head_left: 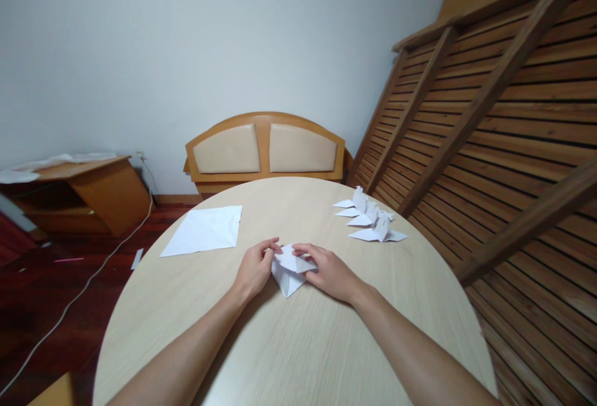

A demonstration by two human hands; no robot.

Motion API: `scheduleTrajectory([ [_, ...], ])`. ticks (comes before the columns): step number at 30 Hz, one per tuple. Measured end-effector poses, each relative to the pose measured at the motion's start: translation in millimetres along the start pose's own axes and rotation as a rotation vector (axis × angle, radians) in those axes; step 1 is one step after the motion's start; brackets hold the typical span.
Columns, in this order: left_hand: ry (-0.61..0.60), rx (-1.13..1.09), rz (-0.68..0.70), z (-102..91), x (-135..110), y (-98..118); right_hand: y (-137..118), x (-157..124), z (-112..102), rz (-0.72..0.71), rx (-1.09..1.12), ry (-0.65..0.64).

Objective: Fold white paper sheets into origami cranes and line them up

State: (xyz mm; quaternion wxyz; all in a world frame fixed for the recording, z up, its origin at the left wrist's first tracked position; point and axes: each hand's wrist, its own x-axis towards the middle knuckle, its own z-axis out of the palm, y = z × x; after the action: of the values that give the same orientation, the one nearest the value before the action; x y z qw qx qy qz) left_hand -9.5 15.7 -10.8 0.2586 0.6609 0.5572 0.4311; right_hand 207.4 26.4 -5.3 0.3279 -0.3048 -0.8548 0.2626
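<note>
A bare left hand [255, 267] and bare right hand [332, 272] are pinching opposite sides of a folded white paper form [288, 283], seemingly steadying it above a round, pale wood-grain table [349, 356]; pointed white paper figures [382, 228] are standing rightward, apparently leaving room.

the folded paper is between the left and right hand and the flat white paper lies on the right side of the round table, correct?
Not quite: the head view shows the flat white paper on the left side of the round table. The folded paper is between the left hand and right hand.
</note>
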Motion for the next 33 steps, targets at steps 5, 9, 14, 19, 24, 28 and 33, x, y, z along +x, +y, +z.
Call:
scheduleTrajectory([
  [5, 0.002, 0.165, 0.112, 1.9, 0, -3, -5, -1, 0, -0.038, -0.097, -0.104],
  [9, -0.126, 0.233, 0.233, 4.6, -4, -3, -4, -3, 0, -0.04, -0.134, -0.177],
  [14, -0.328, 0.388, 0.32, 6.5, -10, -7, 2, -4, 0, -0.016, -0.171, -0.184],
  [19, -0.453, 0.422, 0.404, 2.7, -12, -3, 9, -2, -1, 0.002, -0.168, -0.04],
  [24, -0.51, 0.432, 0.478, -2.6, -13, 4, 19, -5, -1, 0.101, -0.222, -0.087],
  [28, -0.518, 0.475, 0.493, -3.2, -14, 6, 23, -7, -1, 0.178, -0.279, -0.141],
  [33, -0.505, 0.535, 0.471, -1.8, -15, 8, 21, -8, -4, 0.172, -0.297, -0.192],
])
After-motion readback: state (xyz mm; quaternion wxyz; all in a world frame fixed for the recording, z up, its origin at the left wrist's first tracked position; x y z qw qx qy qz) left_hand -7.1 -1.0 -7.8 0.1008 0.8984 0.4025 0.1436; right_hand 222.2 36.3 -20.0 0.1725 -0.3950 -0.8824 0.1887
